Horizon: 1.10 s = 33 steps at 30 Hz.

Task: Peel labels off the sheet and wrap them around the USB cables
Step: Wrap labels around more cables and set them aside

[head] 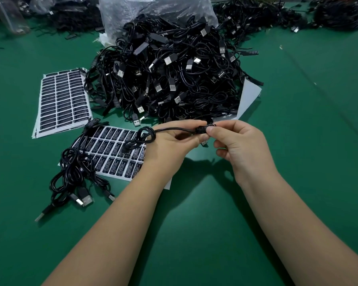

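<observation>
Hands [205,141] before cable heap [170,73]

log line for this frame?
step: wrapping label | left hand: holds cable | right hand: pinches label | label sheet: under left hand | labelled cables: left

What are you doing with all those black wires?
A person is putting sticker labels on USB cables. Right now the left hand and right hand together pinch one cable above the green table, pressing a black label around it. A partly used label sheet lies under the left hand, with a fuller stack of sheets behind it. A big pile of cables sits beyond the hands, and a small bunch lies at the left.
</observation>
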Each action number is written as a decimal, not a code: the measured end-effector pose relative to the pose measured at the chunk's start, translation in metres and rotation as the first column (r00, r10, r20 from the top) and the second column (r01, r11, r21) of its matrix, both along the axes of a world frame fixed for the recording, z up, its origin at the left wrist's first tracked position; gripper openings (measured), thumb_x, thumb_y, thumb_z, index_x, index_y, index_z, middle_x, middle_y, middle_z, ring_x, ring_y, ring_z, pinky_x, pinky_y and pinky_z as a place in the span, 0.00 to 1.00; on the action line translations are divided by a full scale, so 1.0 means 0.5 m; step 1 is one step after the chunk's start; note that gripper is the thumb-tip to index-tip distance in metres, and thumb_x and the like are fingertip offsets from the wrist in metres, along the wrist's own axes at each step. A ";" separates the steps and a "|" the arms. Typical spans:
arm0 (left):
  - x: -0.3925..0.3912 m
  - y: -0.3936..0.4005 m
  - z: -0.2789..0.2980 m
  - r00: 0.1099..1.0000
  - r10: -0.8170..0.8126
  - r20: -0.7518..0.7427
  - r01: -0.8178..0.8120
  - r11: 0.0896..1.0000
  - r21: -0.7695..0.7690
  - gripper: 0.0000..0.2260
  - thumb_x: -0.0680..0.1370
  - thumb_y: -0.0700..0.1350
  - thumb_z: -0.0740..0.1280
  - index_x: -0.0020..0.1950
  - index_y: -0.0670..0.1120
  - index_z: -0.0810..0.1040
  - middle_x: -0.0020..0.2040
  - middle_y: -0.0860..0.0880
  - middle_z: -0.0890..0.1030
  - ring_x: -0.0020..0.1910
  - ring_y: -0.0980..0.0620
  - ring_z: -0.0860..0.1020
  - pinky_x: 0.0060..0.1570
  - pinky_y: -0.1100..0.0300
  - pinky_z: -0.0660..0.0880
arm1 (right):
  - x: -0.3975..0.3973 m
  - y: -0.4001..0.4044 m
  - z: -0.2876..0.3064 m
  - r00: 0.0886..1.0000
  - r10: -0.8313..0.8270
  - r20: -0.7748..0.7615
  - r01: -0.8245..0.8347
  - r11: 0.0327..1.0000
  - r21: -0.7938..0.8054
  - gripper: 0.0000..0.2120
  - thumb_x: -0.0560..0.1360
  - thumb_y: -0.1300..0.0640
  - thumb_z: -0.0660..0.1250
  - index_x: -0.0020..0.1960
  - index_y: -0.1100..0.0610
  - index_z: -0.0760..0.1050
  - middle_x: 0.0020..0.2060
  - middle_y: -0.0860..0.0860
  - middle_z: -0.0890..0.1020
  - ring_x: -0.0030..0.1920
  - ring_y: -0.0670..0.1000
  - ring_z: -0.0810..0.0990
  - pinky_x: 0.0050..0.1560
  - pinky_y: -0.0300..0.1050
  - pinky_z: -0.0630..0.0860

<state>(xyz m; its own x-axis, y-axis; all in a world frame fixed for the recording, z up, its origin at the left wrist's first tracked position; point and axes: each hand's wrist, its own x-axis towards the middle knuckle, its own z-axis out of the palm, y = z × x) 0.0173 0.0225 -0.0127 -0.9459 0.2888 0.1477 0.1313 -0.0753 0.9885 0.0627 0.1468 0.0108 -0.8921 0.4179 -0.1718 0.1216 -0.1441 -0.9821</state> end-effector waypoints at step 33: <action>0.004 0.005 -0.008 0.981 0.070 -0.179 -0.090 0.990 -0.109 0.13 0.71 0.42 0.75 0.42 0.62 0.81 0.39 0.63 0.83 0.42 0.64 0.81 0.46 0.71 0.75 | -0.014 0.013 -0.009 0.998 0.038 -0.044 -0.029 0.983 0.183 0.06 0.68 0.59 0.75 0.36 0.51 0.80 0.27 0.43 0.80 0.27 0.40 0.75 0.28 0.32 0.71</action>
